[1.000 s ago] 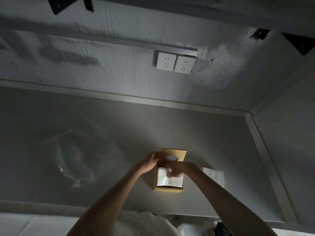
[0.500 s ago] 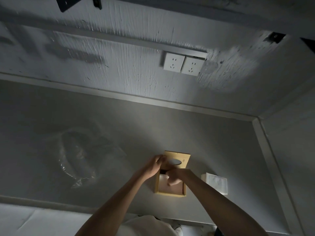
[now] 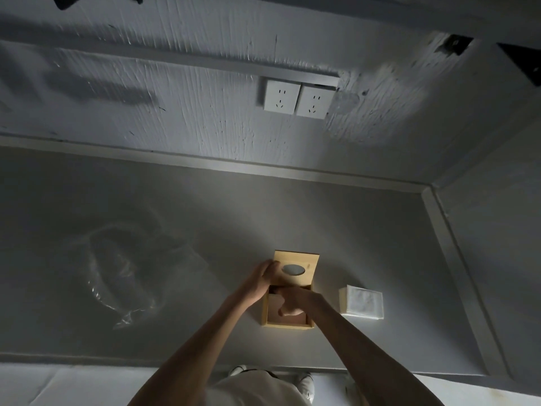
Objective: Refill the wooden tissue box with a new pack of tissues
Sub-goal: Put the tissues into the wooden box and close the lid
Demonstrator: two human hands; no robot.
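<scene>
tissues gone from wooden box (image 3: 270, 313)

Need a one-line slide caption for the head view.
Left hand holds the slid-back lid of the wooden tissue box; right hand reaches inside; tissue stack beside it.

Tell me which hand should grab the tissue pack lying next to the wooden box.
Probably the right hand. The tissue pack lies on the right side of the wooden box, nearer to it. The left hand holds the sliding lid on the far side.
</scene>
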